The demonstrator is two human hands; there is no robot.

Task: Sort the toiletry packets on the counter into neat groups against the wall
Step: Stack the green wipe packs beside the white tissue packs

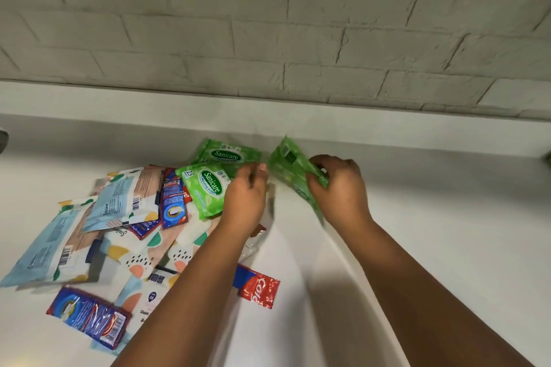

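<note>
We see the right hand [337, 185] pinching a green wipes pack [290, 170], tilted toward the wall [268, 24] for grouping; left hand [246, 197] loosely open, empty.

Head view, close, looking down at counter [417, 217], wall [268, 24].
</note>
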